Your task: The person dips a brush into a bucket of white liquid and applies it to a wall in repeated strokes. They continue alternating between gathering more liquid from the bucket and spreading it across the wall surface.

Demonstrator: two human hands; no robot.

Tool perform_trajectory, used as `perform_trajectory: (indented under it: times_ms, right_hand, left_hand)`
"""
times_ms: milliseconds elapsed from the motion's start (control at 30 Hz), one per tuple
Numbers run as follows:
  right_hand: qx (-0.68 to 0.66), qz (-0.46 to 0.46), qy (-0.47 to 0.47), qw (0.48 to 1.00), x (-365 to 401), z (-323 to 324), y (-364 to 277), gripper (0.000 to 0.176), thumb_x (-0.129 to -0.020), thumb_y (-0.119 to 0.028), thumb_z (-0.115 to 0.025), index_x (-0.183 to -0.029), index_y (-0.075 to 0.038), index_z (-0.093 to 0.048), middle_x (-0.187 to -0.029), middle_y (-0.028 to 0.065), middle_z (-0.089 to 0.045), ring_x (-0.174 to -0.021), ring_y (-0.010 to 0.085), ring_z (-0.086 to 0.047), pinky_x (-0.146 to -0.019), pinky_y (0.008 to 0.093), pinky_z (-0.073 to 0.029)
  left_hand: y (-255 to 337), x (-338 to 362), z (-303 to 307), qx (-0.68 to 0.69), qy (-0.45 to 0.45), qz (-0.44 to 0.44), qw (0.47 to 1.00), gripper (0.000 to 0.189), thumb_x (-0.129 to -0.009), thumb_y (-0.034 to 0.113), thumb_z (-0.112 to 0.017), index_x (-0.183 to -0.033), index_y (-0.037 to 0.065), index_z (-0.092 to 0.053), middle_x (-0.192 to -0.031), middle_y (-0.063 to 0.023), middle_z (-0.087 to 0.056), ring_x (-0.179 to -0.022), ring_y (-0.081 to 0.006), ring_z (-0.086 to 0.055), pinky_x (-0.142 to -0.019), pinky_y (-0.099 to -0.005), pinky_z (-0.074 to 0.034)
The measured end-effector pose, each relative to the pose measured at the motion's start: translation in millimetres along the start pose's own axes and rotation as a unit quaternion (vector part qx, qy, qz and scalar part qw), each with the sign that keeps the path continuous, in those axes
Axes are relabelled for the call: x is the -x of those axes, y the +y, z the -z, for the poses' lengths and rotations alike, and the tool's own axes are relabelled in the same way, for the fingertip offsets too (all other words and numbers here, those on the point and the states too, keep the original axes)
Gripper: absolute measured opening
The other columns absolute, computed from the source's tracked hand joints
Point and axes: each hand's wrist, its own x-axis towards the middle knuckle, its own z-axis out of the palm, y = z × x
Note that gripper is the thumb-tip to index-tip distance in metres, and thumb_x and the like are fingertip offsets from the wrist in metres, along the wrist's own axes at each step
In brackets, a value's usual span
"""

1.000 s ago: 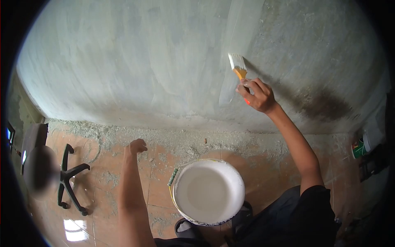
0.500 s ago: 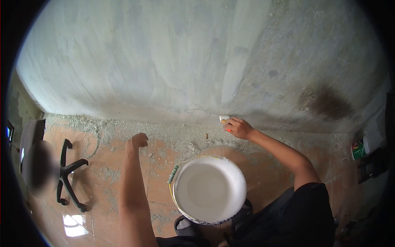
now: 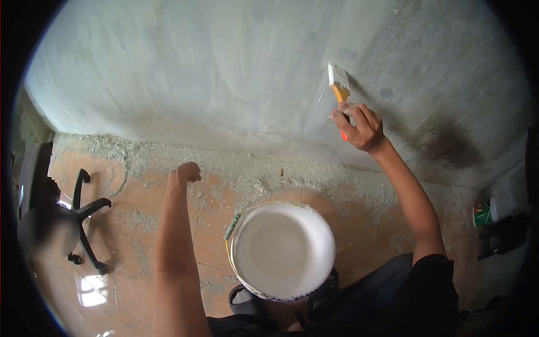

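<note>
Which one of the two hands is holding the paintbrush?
The right hand, raised at the wall, grips the paintbrush. The left hand, lower in view, shows no brush.

My view is dimly lit, with bowed black edges; white glare (image 3: 92,290) marks the near-left corner of the floor (image 3: 359,224).

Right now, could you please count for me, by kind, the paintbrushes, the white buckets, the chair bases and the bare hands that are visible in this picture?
Paintbrush: 1
White bucket: 1
Black chair base: 1
Bare hands: 2, the left hand and the right hand
Total: 5
</note>
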Motion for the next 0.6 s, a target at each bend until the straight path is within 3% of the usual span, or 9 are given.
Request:
perform_trajectory:
  times_ms: [33,133,200,267,300,367,433,600]
  right_hand:
    - [0.005,-0.005,-0.016,1.000,8.0,-5.6,-3.1,0.016,-0.070,-0.003,-0.065,-0.085,-0.009,-0.062,-0.080,0.0051,-0.059,-0.068,0.0151,-0.058,-0.055,0.0229,-0.052]
    - [0.014,0.001,-0.079,0.997,43.9,-35.1,-35.6,0.011,-0.072,-0.006,-0.063,-0.082,-0.010,-0.060,-0.079,0.0045,-0.058,-0.072,0.0150,-0.059,-0.056,0.0228,-0.052]
    - [-0.052,0.035,-0.117,0.991,71.9,-55.5,-67.6,0.007,-0.074,-0.007,-0.059,-0.079,-0.011,-0.057,-0.079,0.0036,-0.057,-0.080,0.0154,-0.059,-0.056,0.0237,-0.054]
    - [-0.159,0.010,-0.203,0.966,105.2,-74.8,-110.2,0.004,-0.075,-0.009,-0.056,-0.078,-0.012,-0.055,-0.083,0.0036,-0.055,-0.086,0.0160,-0.059,-0.057,0.0246,-0.055]
    - [-0.156,0.008,-0.202,0.967,111.7,-72.2,-119.8,0.004,-0.075,-0.009,-0.056,-0.078,-0.012,-0.055,-0.083,0.0036,-0.055,-0.086,0.0160,-0.059,-0.057,0.0246,-0.055]
    - [-0.268,-0.057,-0.315,0.908,115.5,-72.4,-133.6,0.005,-0.076,-0.009,-0.055,-0.080,-0.013,-0.056,-0.088,0.0045,-0.055,-0.088,0.0168,-0.057,-0.058,0.0256,-0.055]
    - [-0.252,-0.022,-0.288,0.924,121.3,-80.2,-134.8,0.005,-0.076,-0.010,-0.055,-0.080,-0.013,-0.056,-0.089,0.0049,-0.055,-0.087,0.0169,-0.057,-0.058,0.0254,-0.055]
    - [-0.229,0.025,-0.276,0.933,106.7,-84.1,-106.9,0.006,-0.076,-0.013,-0.056,-0.081,-0.013,-0.056,-0.089,0.0046,-0.055,-0.087,0.0170,-0.057,-0.059,0.0247,-0.054]
  left_hand:
    - [-1.0,-1.8,-2.7,0.009,-0.004,0.003,1.000,0.042,-0.075,0.020,-0.068,-0.114,0.008,-0.057,-0.090,-0.0120,-0.066,-0.077,-0.0215,-0.064,-0.066,-0.0345,-0.051]
    - [1.3,5.0,-2.3,0.000,0.013,0.001,1.000,0.041,-0.076,0.021,-0.068,-0.113,0.007,-0.057,-0.089,-0.0118,-0.066,-0.076,-0.0211,-0.064,-0.066,-0.0347,-0.051]
    - [0.4,6.1,-1.0,-0.010,0.011,0.000,1.000,0.041,-0.076,0.022,-0.068,-0.112,0.007,-0.058,-0.088,-0.0113,-0.066,-0.075,-0.0208,-0.064,-0.065,-0.0349,-0.051]
    - [0.1,3.2,0.1,-0.025,0.009,-0.003,1.000,0.040,-0.077,0.023,-0.068,-0.112,0.007,-0.058,-0.086,-0.0108,-0.066,-0.074,-0.0204,-0.063,-0.063,-0.0351,-0.051]
    - [-1.5,-1.6,0.7,-0.024,-0.005,0.000,1.000,0.038,-0.077,0.024,-0.068,-0.109,0.006,-0.059,-0.085,-0.0107,-0.066,-0.073,-0.0204,-0.063,-0.062,-0.0353,-0.050]
    - [-0.8,0.1,5.3,-0.025,-0.016,0.007,1.000,0.036,-0.077,0.024,-0.068,-0.107,0.006,-0.060,-0.083,-0.0106,-0.066,-0.071,-0.0204,-0.063,-0.061,-0.0355,-0.050]
    - [10.7,7.4,6.7,0.022,0.014,0.018,1.000,0.033,-0.080,0.033,-0.063,-0.094,0.004,-0.068,-0.103,-0.0148,-0.065,-0.097,-0.0316,-0.061,-0.081,-0.0411,-0.049]
    - [22.7,-26.6,4.3,0.026,0.019,0.000,0.999,0.030,-0.078,0.032,-0.064,-0.091,0.006,-0.069,-0.099,-0.0137,-0.066,-0.094,-0.0315,-0.062,-0.078,-0.0431,-0.049]
